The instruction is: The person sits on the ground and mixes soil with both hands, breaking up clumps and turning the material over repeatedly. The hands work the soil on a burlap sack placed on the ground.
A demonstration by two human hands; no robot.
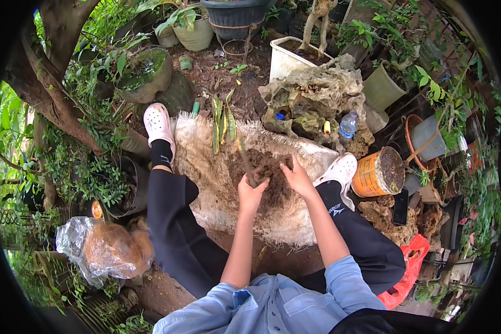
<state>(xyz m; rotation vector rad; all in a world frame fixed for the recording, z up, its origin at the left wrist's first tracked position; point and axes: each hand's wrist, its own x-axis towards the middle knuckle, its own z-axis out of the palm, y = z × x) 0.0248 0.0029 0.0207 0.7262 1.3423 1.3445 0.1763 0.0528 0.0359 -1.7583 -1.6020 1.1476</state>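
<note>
My left hand (251,193) grips the lower end of a narrow, blurred stick-like thing (244,158), greenish brown with a yellowish patch. It points away from me over a heap of dark, crumbly soil (271,167). At the right edge of that heap is my right hand (297,177), thumb and fingers apart, fingertips touching the soil. Under the heap a frayed, soil-stained woven sack (208,183) is spread between my feet. Several yellow-edged snake plant leaves (218,125) lie at its far edge, near a green handle-like piece (196,108).
Pitted rock (313,98) stands beyond the sack, bearing a water bottle (348,125), blue cap (280,116) and small yellow item (327,127). An orange bucket (373,175) and phone (400,207) sit right. Left is a plastic bag of brown fibre (112,250); a red bag (409,267) lies lower right.
</note>
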